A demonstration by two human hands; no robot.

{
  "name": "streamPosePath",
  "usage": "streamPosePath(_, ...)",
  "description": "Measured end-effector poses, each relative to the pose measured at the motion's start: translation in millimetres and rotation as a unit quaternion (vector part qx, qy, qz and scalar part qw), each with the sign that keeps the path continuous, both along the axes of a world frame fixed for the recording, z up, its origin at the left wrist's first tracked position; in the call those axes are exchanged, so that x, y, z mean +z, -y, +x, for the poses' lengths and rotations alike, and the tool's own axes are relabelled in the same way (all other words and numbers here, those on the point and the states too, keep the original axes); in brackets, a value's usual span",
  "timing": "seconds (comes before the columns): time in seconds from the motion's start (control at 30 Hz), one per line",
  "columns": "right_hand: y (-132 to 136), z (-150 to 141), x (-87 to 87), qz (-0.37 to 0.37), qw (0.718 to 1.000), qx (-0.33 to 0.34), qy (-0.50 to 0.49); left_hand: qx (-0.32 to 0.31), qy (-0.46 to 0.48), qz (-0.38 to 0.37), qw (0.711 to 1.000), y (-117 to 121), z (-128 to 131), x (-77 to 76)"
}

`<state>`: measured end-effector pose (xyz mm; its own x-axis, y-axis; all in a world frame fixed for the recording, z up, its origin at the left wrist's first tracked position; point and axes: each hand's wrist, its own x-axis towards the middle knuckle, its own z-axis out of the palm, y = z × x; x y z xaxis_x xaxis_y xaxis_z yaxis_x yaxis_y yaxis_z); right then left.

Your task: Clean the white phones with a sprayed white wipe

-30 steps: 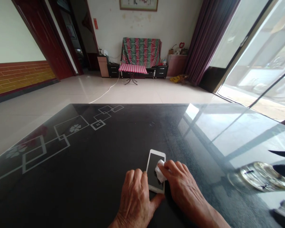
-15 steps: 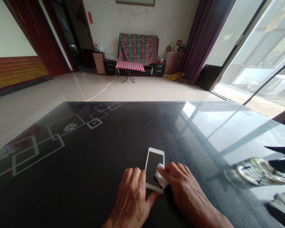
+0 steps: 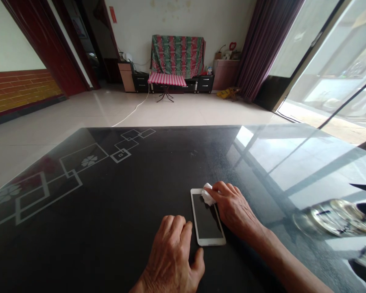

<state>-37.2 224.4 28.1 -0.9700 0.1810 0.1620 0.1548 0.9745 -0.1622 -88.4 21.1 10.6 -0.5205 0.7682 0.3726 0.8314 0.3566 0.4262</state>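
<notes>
A white smartphone (image 3: 208, 224) with a dark screen lies face up on the glossy black table (image 3: 125, 195). My right hand (image 3: 233, 207) pinches a crumpled white tissue (image 3: 208, 195) and presses it on the phone's upper right corner. Just left of the phone rests my left hand (image 3: 173, 248), its fingers bent and its thumb held apart. Nothing is in it, and a small gap seems to separate it from the phone's left edge.
On the right of the table stands a shiny round metal-and-glass object (image 3: 338, 217), with dark pointed shapes beside it. Across the tiled floor are a small checked folding table (image 3: 167, 79) and a patterned cloth (image 3: 177, 57) over something large.
My right hand has slid the tissue up from the screen's lower right to its top. The phone has turned slightly, and my left hand has come off its edge.
</notes>
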Motion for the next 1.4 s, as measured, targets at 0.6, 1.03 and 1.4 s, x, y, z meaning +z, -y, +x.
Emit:
streamPosePath(0.6, 0, 5, -1.0, -0.009, 1.000, 0.007, -0.009, -0.045, 0.005, 0.087, 0.995, -1, 1, -8.8)
streamPosePath(1.03, 24, 42, 2.9, -0.058, 0.998, 0.012, 0.006, -0.047, 0.016, 0.042, 0.998, 0, 1, -4.1)
streamPosePath(1.4, 42, 72, 4.3, -0.081, 0.997, 0.012, 0.011, -0.053, -0.019, 0.047, 0.997, -2, -2, -7.0)
